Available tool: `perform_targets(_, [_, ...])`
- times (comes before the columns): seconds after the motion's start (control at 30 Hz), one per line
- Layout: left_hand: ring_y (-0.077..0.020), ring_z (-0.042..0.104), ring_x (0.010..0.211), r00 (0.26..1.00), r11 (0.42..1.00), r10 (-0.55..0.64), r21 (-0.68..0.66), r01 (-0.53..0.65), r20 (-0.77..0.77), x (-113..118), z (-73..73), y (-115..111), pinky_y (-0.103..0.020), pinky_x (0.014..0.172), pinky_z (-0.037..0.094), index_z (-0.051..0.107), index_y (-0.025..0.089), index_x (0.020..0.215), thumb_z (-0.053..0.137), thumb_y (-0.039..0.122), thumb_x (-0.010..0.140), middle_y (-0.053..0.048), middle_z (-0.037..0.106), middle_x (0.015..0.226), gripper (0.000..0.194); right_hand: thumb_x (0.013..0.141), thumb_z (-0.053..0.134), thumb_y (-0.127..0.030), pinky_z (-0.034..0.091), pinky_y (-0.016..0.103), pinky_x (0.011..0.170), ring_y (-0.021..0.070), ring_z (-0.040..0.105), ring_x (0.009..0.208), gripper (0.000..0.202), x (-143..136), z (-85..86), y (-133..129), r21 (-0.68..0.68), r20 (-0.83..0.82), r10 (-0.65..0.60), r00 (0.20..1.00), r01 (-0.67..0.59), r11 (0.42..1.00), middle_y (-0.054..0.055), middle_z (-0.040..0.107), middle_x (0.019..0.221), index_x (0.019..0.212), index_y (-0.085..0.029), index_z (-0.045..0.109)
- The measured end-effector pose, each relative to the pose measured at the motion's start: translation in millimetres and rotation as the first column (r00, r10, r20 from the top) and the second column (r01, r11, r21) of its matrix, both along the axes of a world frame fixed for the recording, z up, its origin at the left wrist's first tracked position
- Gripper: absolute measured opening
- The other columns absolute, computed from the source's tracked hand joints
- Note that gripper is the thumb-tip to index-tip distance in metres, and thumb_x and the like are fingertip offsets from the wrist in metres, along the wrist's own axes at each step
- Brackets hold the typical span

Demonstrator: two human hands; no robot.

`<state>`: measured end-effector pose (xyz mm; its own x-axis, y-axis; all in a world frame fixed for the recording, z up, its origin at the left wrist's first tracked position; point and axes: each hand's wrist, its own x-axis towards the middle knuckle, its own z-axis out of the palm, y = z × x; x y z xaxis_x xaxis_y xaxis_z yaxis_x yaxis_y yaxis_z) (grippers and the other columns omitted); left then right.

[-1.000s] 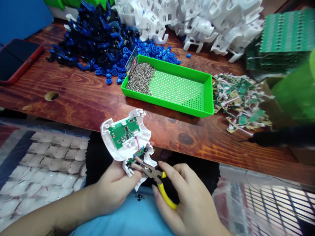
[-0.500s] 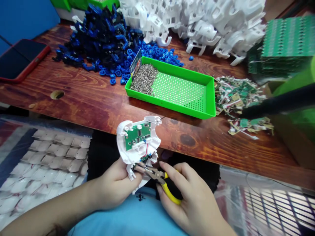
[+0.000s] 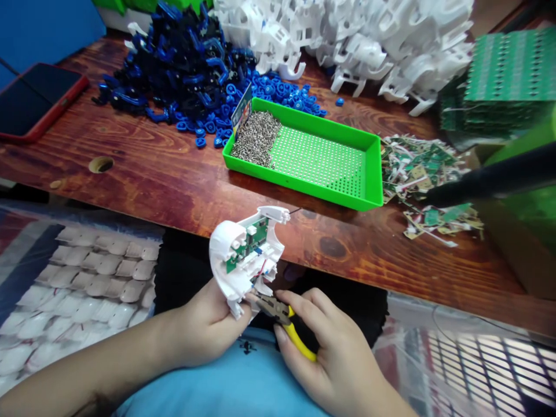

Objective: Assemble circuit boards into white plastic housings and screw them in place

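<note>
My left hand (image 3: 212, 324) is closed around the lower part of a white plastic housing (image 3: 228, 249), held tilted above my lap. Inside the housing sits a green circuit board (image 3: 256, 231), with a red wire below it. My right hand (image 3: 334, 353) grips the yellow handles of a pair of pliers (image 3: 278, 310). The tips of the pliers reach the lower edge of the housing, close to my left thumb. What the jaws touch there is hidden.
A green tray (image 3: 304, 186) of small metal screws (image 3: 256, 139) stands on the wooden table (image 3: 165, 179). Behind it are piled blue parts (image 3: 174, 69) and white shells (image 3: 360, 52). Small circuit boards (image 3: 430, 168) lie at right, a phone (image 3: 39, 101) at left, and a black rod (image 3: 490, 179) juts in.
The white housing has turned, so its outer side faces me more and less of the circuit board shows. The pliers have shifted slightly with my right hand.
</note>
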<state>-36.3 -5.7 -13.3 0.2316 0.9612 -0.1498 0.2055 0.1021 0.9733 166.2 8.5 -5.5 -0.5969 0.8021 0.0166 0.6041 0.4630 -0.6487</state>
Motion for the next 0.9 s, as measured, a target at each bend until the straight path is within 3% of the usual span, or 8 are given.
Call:
perform_targets(0.27, [-0.0236, 0.067, 0.085, 0.997, 0.996, 0.07, -0.052, -0.072, -0.033, 0.9, 0.0, -1.4, -0.037, 0.099, 0.044, 0.067, 0.023, 0.091, 0.049, 0.013, 0.081, -0.001, 0.072, 0.076, 0.022, 0.082, 0.051, -0.025, 0.05, 0.023, 0.055, 0.0117, 0.055, 0.062, 0.031, -12.7, -5.4, -2.2, -0.038, -0.11, -0.012, 0.994, 0.008, 0.999, 0.003, 0.052, 0.075, 0.111, -0.018, 0.057])
perform_targets(0.4, [-0.0208, 0.066, 0.081, 0.994, 0.994, 0.1, -0.047, -0.098, 0.041, 5.8, 5.3, 1.0, -0.034, 0.094, 0.048, 0.064, 0.023, 0.078, 0.048, 0.012, 0.078, -0.002, 0.072, 0.084, 0.019, 0.082, 0.051, -0.024, 0.05, 0.023, 0.058, 0.0121, 0.054, 0.066, 0.032, -13.0, -11.1, -3.7, -0.08, -0.158, -0.015, 0.987, 0.002, 0.997, 0.003, 0.052, 0.078, 0.113, -0.019, 0.055])
perform_targets(0.5, [-0.0194, 0.065, 0.085, 0.986, 0.992, 0.123, -0.037, -0.12, 0.111, 9.8, 7.6, 3.1, -0.033, 0.095, 0.048, 0.06, 0.022, 0.075, 0.047, 0.013, 0.078, -0.002, 0.071, 0.093, 0.017, 0.083, 0.05, -0.023, 0.049, 0.023, 0.059, 0.0121, 0.054, 0.067, 0.03, -12.6, -15.0, -2.8, -0.11, -0.197, -0.007, 0.98, -0.015, 0.994, 0.003, 0.051, 0.078, 0.111, -0.02, 0.056])
perform_targets(0.67, [-0.0188, 0.064, 0.084, 0.966, 0.985, 0.172, -0.051, -0.166, 0.195, 11.7, 5.1, 3.5, -0.035, 0.099, 0.045, 0.06, 0.023, 0.077, 0.052, 0.009, 0.074, -0.001, 0.07, 0.091, 0.016, 0.082, 0.049, -0.023, 0.048, 0.024, 0.058, 0.0124, 0.054, 0.066, 0.026, -13.0, -21.8, 1.5, -0.136, -0.26, 0.0, 0.966, -0.036, 0.99, 0.003, 0.051, 0.076, 0.106, -0.018, 0.058])
perform_targets(0.9, [-0.0172, 0.065, 0.07, 0.925, 0.968, 0.235, -0.161, -0.194, 0.297, 13.8, 9.1, 6.2, -0.034, 0.091, 0.051, 0.058, 0.023, 0.064, 0.06, 0.01, 0.07, 0.003, 0.066, 0.066, 0.014, 0.08, 0.05, -0.021, 0.047, 0.023, 0.057, 0.0126, 0.052, 0.066, 0.027, -12.1, -26.5, -1.3, -0.087, -0.288, 0.01, 0.958, -0.037, 0.996, 0.003, 0.05, 0.075, 0.106, -0.016, 0.059])
